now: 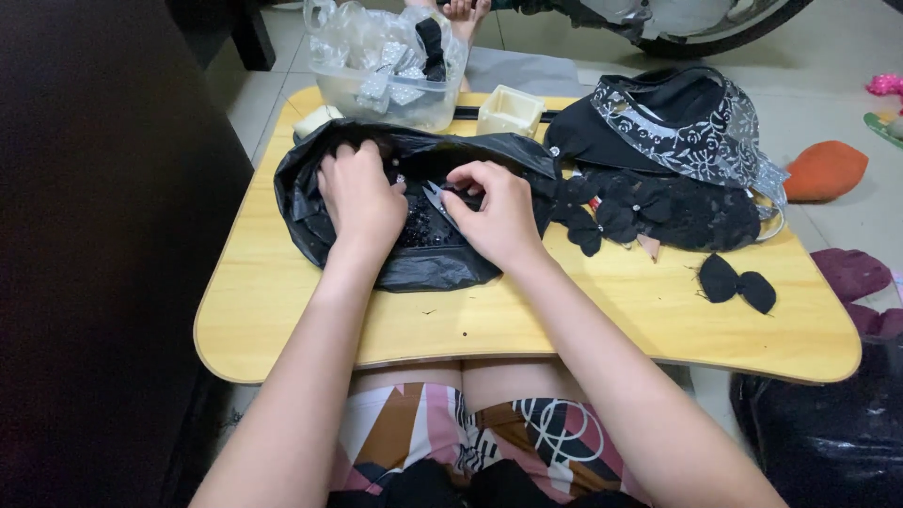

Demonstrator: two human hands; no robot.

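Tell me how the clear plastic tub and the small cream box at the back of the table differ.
The clear plastic tub is see-through and larger; the small cream box is opaque and much smaller. The tub holds silvery and black pieces; the box's inside cannot be made out. Both stand upright and open-topped at the far edge of the yellow table.

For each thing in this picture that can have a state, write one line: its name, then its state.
Black plastic bag: open, lying on the wooden table.
Small metal snips: held in right hand.
Left hand: inside the bag.
Clear plastic tub: uncovered, filled.
Small black fabric bow: lying flat.
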